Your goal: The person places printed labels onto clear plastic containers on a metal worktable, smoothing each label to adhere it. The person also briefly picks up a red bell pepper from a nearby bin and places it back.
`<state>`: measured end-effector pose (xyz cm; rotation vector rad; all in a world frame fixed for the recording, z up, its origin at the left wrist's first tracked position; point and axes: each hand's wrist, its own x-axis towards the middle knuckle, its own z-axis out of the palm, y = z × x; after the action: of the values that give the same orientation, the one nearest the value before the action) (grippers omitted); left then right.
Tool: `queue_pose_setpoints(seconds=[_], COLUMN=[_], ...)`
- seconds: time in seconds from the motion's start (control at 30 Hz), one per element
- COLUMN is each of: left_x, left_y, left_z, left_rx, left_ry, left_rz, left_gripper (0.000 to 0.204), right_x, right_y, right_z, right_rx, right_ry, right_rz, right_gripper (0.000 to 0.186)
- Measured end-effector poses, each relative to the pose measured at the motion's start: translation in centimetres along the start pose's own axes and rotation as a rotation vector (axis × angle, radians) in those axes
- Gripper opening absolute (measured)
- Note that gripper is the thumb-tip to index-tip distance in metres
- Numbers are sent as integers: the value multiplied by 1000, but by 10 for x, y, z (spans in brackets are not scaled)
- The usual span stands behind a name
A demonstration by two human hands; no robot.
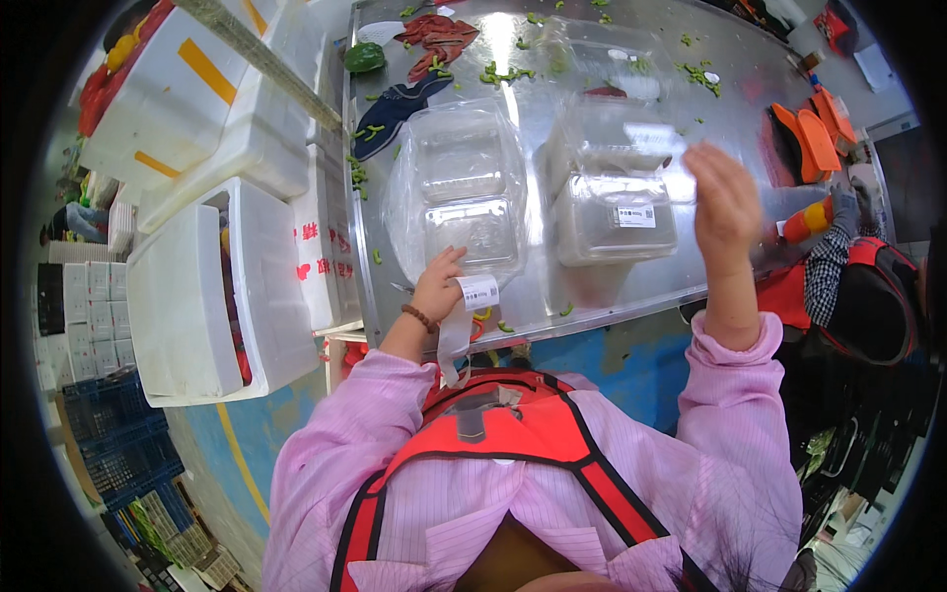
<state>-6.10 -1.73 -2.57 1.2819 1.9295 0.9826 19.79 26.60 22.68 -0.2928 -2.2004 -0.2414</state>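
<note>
A strip of white labels [479, 292] is pinched in my left hand [434, 296], its backing paper hanging over the table's near edge. Just beyond that hand, clear plastic boxes [469, 232] lie nested inside a clear plastic bag [402, 202]. Right of them is a stack of clear lidded boxes [602, 222], the nearest with a white label on its lid. My right hand [725, 197] is raised at the stack's right side, slightly blurred. Its fingers look stretched out, and I see nothing held in them.
Green pepper pieces [508, 75] are scattered over the metal table [710, 128]. A dark blue cloth sleeve [400, 113], a red cloth [439, 41] and a green pepper [365, 57] lie at far left. White foam boxes [222, 296] stand left. A co-worker's gloved hand [843, 209] is at right.
</note>
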Motion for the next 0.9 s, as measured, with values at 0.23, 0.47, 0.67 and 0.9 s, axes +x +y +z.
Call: queue_pose_setpoints(seconds=[0.23, 0.47, 0.67, 0.9], left_x=[-15, 2, -1, -8], left_y=[32, 88, 105, 98], left_z=[-8, -16, -34, -48], left_rx=[-378, -593, -284, -93], left_ry=[197, 226, 383, 428], left_rz=[-156, -98, 194, 267], left_gripper=[24, 29, 22, 16], right_x=[-86, -45, -42, -31], right_y=[16, 15, -1, -150], right_z=[-9, 32, 110, 118], right_rx=[283, 330, 151, 1163], right_ry=[-740, -431, -467, -728], right_rz=[282, 327, 221, 615], right_gripper=[51, 49, 39, 32])
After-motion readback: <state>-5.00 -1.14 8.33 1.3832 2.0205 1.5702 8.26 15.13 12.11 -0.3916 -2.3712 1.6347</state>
